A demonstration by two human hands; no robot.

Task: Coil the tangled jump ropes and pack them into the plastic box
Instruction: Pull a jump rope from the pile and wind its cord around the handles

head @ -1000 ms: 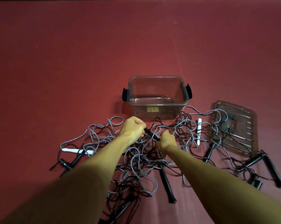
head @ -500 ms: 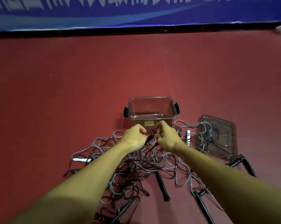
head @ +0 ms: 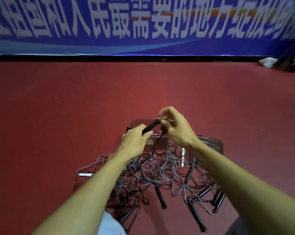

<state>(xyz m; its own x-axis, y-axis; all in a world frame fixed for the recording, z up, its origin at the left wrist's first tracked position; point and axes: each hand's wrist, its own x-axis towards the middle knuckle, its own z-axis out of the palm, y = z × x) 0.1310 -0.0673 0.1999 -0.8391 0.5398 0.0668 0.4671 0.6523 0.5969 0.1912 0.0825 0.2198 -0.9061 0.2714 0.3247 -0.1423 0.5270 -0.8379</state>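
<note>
From the head camera, a clear plastic box (head: 137, 121) stands on the red floor (head: 58, 116), about midway across it and well short of the far edge where the blue banner (head: 143, 46) runs. The hands cover most of its inside, so what it holds cannot be told. One black latch (head: 128, 128) shows on its left end and a pale label (head: 149, 141) on its near wall. One clear lid (head: 213, 144) lies flat on the floor just right of the box, with cord crossing it. The left grip (head: 134, 144) is clamped round the lower end of one black handle (head: 151, 127), which is raised in front of the box and tilts up to the right. The right grip (head: 177, 130) pinches that handle's upper end between thumb and fingertips. A dark cord (head: 157, 141) hangs from there into the tangled jump ropes (head: 151, 173). These lie in one heap of grey and dark cords on the floor, on the near side of the box and under both forearms. Two white handles show, one (head: 85, 175) at the heap's left fringe and one (head: 182, 156) near the lid. At least five black handles lie along its near and right sides, such as one (head: 160, 196) in the middle and one (head: 196, 216) further right; the knots make an exact count unsure.
</note>
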